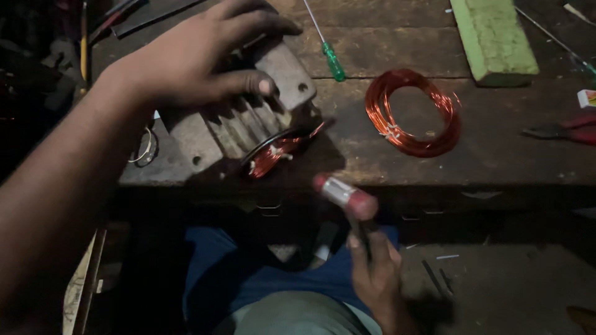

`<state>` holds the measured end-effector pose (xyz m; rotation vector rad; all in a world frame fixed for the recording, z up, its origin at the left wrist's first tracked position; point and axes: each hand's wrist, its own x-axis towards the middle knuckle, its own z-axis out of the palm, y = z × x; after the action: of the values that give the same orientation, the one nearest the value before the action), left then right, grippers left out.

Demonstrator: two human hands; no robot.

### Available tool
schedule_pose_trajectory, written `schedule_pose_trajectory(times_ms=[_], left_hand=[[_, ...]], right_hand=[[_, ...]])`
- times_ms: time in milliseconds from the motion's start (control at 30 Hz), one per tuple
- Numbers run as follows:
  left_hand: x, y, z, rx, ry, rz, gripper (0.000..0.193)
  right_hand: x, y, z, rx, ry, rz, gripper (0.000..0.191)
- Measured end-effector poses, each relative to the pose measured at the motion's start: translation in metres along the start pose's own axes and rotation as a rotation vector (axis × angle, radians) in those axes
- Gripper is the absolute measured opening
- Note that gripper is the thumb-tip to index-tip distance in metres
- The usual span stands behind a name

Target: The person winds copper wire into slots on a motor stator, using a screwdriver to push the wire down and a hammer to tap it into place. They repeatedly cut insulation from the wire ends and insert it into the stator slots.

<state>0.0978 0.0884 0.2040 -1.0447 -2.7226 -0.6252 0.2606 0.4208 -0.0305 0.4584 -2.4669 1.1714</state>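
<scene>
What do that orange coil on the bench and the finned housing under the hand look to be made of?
The loose coil looks like enamelled copper wire: glossy orange-red strands in a ring. The finned housing under the left hand seems to be cast metal, dull grey-brown with ribs and bolt holes. The bench looks like worn, dark wood.

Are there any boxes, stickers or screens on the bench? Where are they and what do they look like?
Small box: at the bench's far right edge, cut off by the picture's side; boxy, white with red and yellow patches.
No screens or signs show. Nothing that is clearly a sticker shows on the motor under the left hand, nor on the mallet in the right hand.
</scene>
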Motion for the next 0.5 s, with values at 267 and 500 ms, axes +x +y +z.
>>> schedule_pose_trajectory(times_ms=[267,500], left_hand=[[-0.005,-0.002,0.033,0.128,0.251,0.071,0.084],[-0.019,-0.026,0.034,-0.091,0.329,0.134,0.06]], right_hand=[[0.044,0.023,-0.081,-0.495,0.341,-0.068,0.037],[0.066,0.12,-0.153,-1.079,0.376,0.027,0.031]])
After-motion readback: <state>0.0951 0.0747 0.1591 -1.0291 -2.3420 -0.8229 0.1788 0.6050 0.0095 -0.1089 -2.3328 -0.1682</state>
